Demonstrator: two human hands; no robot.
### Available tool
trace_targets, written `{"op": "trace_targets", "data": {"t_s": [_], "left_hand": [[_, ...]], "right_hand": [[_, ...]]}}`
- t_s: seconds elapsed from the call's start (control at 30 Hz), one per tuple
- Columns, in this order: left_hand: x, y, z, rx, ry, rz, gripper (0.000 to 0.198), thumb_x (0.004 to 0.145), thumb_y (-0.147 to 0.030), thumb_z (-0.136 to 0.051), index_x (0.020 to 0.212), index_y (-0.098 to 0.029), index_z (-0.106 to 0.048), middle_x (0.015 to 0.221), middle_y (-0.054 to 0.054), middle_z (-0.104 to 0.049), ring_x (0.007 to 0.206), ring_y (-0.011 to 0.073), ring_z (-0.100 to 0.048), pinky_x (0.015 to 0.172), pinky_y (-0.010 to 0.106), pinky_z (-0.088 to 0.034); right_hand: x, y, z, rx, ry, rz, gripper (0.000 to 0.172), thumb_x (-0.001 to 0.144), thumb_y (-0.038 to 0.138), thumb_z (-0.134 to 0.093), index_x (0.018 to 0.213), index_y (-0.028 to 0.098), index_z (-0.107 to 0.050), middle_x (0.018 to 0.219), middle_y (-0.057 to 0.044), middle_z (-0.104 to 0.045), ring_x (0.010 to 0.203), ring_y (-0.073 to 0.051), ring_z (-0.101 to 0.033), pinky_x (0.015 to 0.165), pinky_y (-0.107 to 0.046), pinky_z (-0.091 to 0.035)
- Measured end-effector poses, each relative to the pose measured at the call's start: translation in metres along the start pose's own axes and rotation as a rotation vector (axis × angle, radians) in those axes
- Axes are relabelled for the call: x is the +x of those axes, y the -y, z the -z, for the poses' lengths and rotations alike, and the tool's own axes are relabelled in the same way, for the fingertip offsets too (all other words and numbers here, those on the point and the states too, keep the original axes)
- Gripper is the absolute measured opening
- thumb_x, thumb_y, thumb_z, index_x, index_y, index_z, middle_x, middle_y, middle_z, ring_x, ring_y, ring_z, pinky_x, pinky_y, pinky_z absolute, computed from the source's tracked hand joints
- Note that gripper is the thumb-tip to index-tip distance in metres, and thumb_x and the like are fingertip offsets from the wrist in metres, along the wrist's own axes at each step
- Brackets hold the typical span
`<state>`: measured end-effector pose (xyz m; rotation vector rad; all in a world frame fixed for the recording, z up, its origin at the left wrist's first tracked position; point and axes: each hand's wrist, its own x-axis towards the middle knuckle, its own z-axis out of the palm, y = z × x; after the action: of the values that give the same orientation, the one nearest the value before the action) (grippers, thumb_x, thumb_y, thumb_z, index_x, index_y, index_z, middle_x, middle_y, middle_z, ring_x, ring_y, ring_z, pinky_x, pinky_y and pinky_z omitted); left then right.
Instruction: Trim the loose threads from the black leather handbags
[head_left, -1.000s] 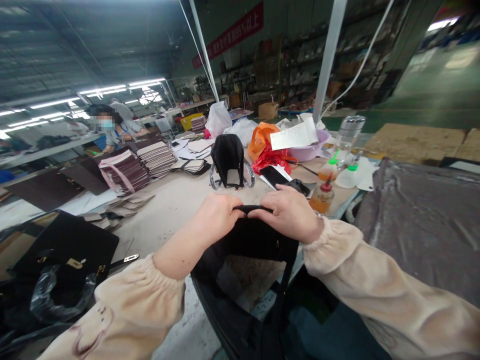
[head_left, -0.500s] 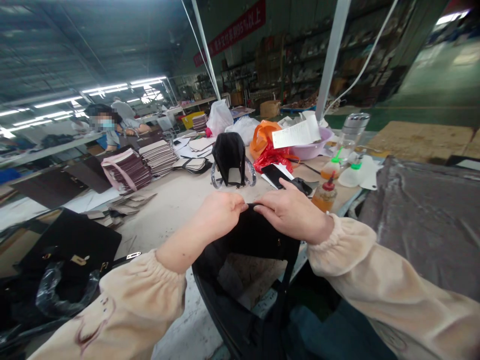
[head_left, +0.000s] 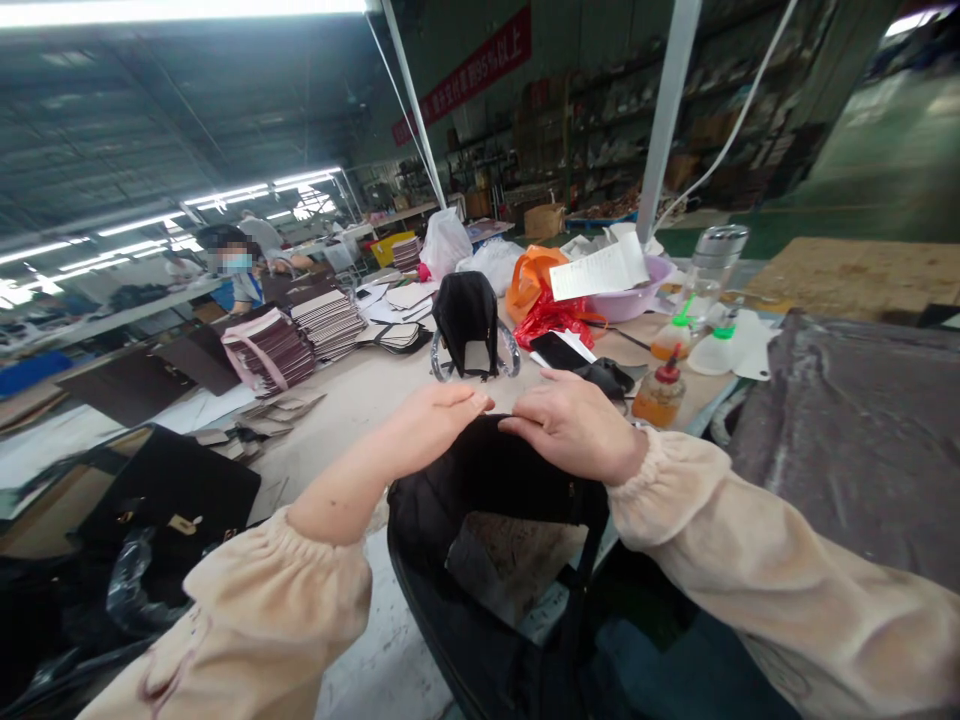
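A black handbag [head_left: 491,465], without a bottom panel in view, stands open in front of me; the tabletop shows through it. My right hand [head_left: 570,422] grips its far edge, thumb inside and fingers over the outer side. Beside it my left hand [head_left: 439,425] pinches the same edge, fingers stretched together along the rim. The fingertips of both hands almost meet. Just beyond stands another black handbag [head_left: 466,315], its handles wrapped in clear plastic. To my left lie more black handbags [head_left: 180,485] with gold-coloured fittings and plastic-wrapped handles.
Stacks of dark panels [head_left: 271,352] line the table's left side. At right stand glue bottles [head_left: 660,393], a phone [head_left: 553,350], a red plastic bag [head_left: 551,318] and a purple basin [head_left: 634,295]. A grey-brown sheet [head_left: 855,440] covers the right surface. A masked person [head_left: 244,285] is beyond.
My left hand's curled fingers have straightened along the bag's edge. My right hand has shifted slightly left along it. The view has tilted up a little and shifted left.
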<state>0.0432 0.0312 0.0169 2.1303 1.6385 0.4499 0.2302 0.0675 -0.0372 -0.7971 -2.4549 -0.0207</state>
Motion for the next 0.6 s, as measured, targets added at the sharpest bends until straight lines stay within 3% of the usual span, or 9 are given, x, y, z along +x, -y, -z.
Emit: {"op": "trace_targets", "data": {"t_s": [0.07,0.13,0.27,0.37,0.43,0.53,0.6], "left_hand": [[-0.003,0.008,0.003,-0.032,0.038,-0.020,0.029,0.081,-0.030,-0.050,0.102,-0.015,-0.065,0.100,0.004,-0.068,0.088,0.0176,-0.061,0.080,0.027,-0.046],[-0.005,0.014,0.001,-0.002,0.045,-0.024,0.032,0.075,-0.025,-0.057,0.105,-0.016,-0.064,0.103,0.005,-0.068,0.091,0.0182,-0.061,0.082,0.027,-0.046],[-0.007,0.014,-0.004,0.146,0.012,0.034,0.020,0.075,-0.024,-0.055,0.088,-0.018,-0.070,0.080,0.001,-0.070,0.074,0.0164,-0.061,0.070,0.025,-0.045],[-0.008,0.010,-0.005,0.184,-0.002,0.052,0.021,0.078,-0.026,-0.052,0.084,-0.018,-0.071,0.074,0.001,-0.069,0.069,0.0153,-0.060,0.066,0.024,-0.043],[-0.008,0.011,-0.005,0.147,0.004,0.057,0.023,0.079,-0.026,-0.051,0.085,-0.018,-0.071,0.075,0.000,-0.070,0.069,0.0150,-0.060,0.066,0.023,-0.043],[-0.008,0.016,-0.006,0.089,0.008,0.070,0.024,0.080,-0.028,-0.050,0.086,-0.018,-0.071,0.075,-0.001,-0.069,0.069,0.0142,-0.059,0.067,0.022,-0.042],[-0.007,0.018,-0.008,0.077,0.006,0.075,0.026,0.080,-0.030,-0.048,0.084,-0.018,-0.071,0.071,-0.002,-0.067,0.067,0.0137,-0.057,0.064,0.022,-0.042]], "right_hand": [[0.000,-0.002,0.001,0.006,0.003,0.002,0.034,0.089,0.035,-0.048,0.062,0.019,-0.061,0.063,0.000,-0.064,0.061,-0.013,-0.054,0.094,-0.034,-0.032],[0.000,-0.003,0.001,0.016,0.004,0.003,0.035,0.090,0.035,-0.047,0.062,0.019,-0.060,0.063,0.000,-0.063,0.061,-0.012,-0.054,0.094,-0.035,-0.032],[0.001,-0.005,0.000,0.041,0.003,0.040,0.037,0.091,0.035,-0.045,0.062,0.018,-0.060,0.063,0.000,-0.063,0.061,-0.012,-0.054,0.095,-0.035,-0.032],[0.000,-0.005,-0.001,0.031,0.002,0.053,0.039,0.093,0.033,-0.040,0.065,0.018,-0.062,0.067,-0.001,-0.066,0.063,-0.013,-0.056,0.096,-0.036,-0.032],[-0.002,-0.006,-0.002,0.021,0.006,0.068,0.037,0.094,0.031,-0.038,0.073,0.019,-0.065,0.074,-0.002,-0.069,0.068,-0.014,-0.059,0.097,-0.036,-0.032],[-0.004,-0.003,-0.003,0.018,-0.006,0.090,0.026,0.091,0.032,-0.046,0.100,0.018,-0.065,0.092,-0.005,-0.071,0.083,-0.018,-0.062,0.097,-0.037,-0.032],[-0.001,0.001,-0.004,0.009,-0.018,0.079,0.030,0.087,0.036,-0.053,0.109,0.017,-0.062,0.098,-0.007,-0.070,0.091,-0.020,-0.061,0.097,-0.038,-0.032]]}}
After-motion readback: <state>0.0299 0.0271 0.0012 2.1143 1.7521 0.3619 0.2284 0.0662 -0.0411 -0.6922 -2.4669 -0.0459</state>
